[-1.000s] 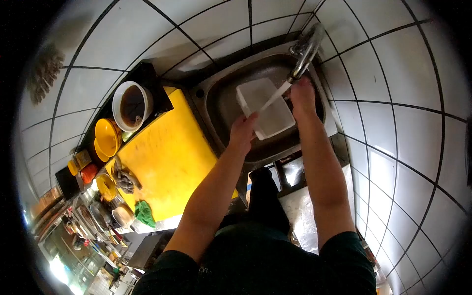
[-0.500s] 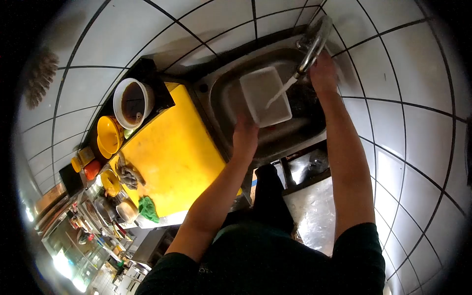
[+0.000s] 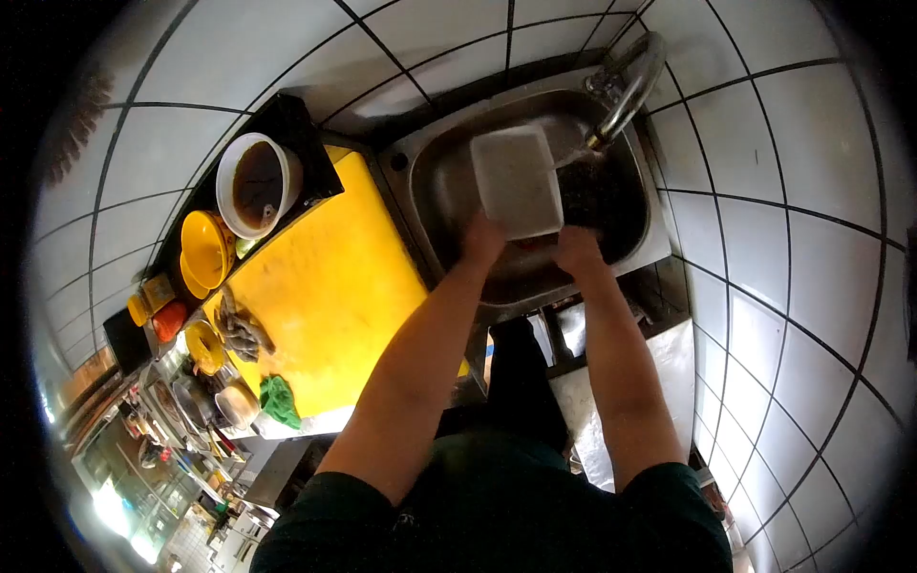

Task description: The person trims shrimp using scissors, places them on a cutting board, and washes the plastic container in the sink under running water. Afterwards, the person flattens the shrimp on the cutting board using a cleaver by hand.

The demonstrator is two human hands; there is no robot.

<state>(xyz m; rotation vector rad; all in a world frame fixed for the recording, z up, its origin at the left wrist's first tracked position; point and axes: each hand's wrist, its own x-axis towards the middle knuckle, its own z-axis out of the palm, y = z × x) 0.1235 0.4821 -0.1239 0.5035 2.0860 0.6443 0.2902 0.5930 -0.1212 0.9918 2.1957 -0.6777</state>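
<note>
A pale rectangular plastic container (image 3: 519, 181) is held over the metal sink (image 3: 435, 196). My left hand (image 3: 484, 241) grips its near left corner, somewhat blurred. At its near right corner my right hand (image 3: 579, 250) is closed on the edge. The curved metal faucet (image 3: 632, 95) stands to the right, its spout beyond the container's right side. Only a faint trace of water shows between the spout and the container.
Left of the sink lies a yellow cutting board (image 3: 320, 286) with a grey cloth (image 3: 241, 329) and a green cloth (image 3: 279, 401). Behind it stand a white tub of dark liquid (image 3: 256, 186) and yellow bowls (image 3: 205, 250). Tiled walls enclose the sink.
My right hand has come from beside the faucet down to the container's near right corner. The strong water stream has dwindled to a faint trace.
</note>
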